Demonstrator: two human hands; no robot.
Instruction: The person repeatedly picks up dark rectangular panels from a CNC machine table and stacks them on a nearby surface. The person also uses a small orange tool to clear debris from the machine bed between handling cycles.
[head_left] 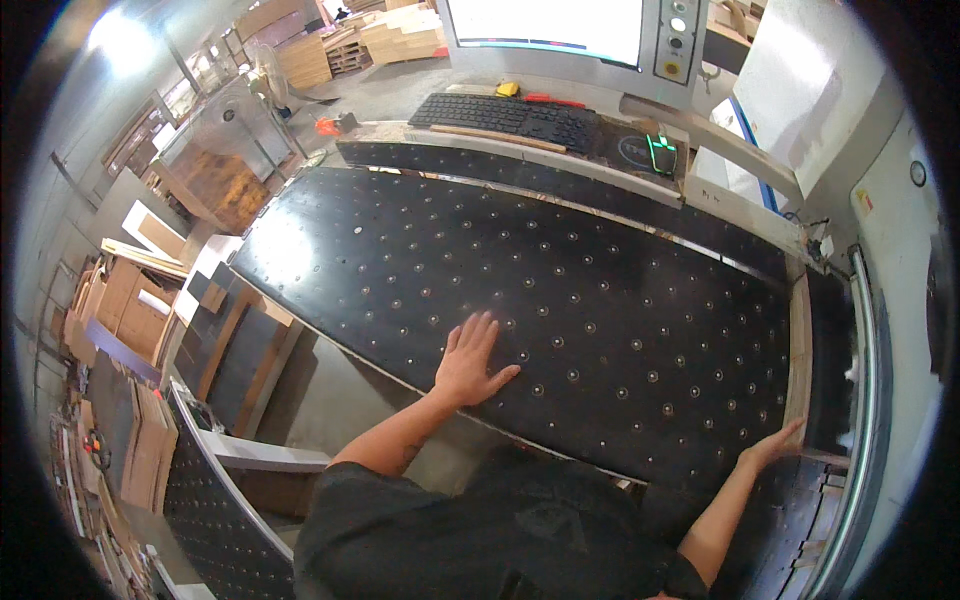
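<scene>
A long black table top (600,285) dotted with rows of small round metal studs stretches in front of me. My left hand (468,362) lies flat on it near the front edge, fingers stretched out and thumb apart, with nothing in it. At the table's right end runs a narrow light wooden strip (800,345). My right hand (772,447) reaches to the near end of this strip, its fingers extended and touching it. The undersides of those fingers are hidden.
Beyond the table are a black keyboard (505,120), a lit mouse (661,155) and a monitor (550,28). A metal rail (860,400) and a white machine housing (905,260) border the right side. Wooden boards (140,440) stand at the left.
</scene>
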